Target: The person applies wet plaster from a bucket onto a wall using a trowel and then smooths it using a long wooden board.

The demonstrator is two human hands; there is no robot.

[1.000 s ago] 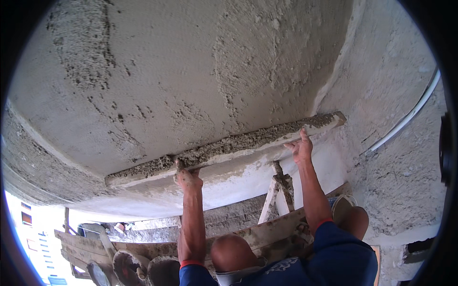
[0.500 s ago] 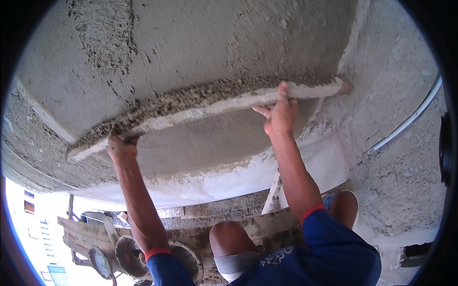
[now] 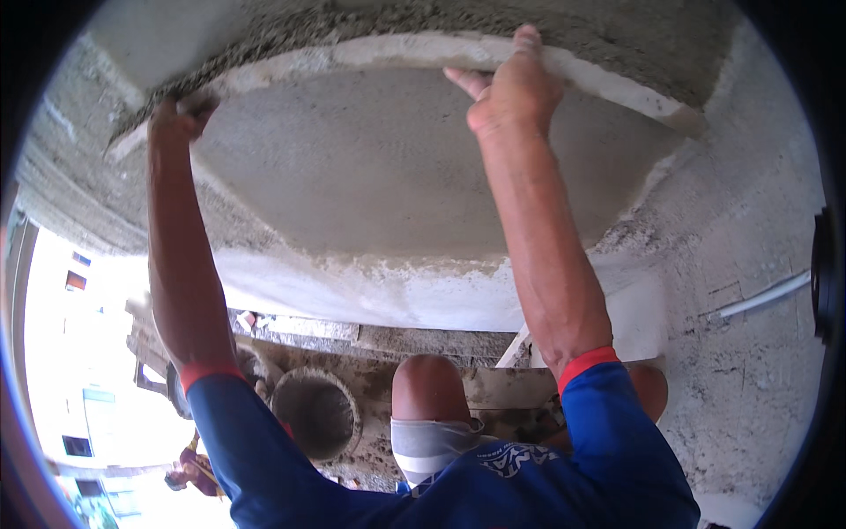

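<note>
A long, mortar-caked straightedge [image 3: 379, 51] lies across the wall, its outline bowed by the lens. My left hand [image 3: 183, 116] grips it near its left end, the fingers partly hidden behind the edge. Toward the right part of its length, my right hand [image 3: 520, 93] holds the straightedge with the thumb side against its face and a finger stretched along below it. Rough wet mortar [image 3: 291, 28] is heaped along the upper edge. Below the straightedge spreads a smoother grey plastered patch [image 3: 379, 167], ending in a ragged border above a whitish strip.
Under me are mortar-stained scaffold planks [image 3: 493, 388] and a round bucket [image 3: 315, 413], with other containers partly behind my left arm. A white pipe [image 3: 765, 294] sticks out from the rough wall at the right. Far below on the left, another person [image 3: 196, 469] is visible.
Both hands have pushed the straightedge higher up the wall, the mortar heap riding on its upper edge. More smoothed plaster shows beneath it. My arms are stretched further out.
</note>
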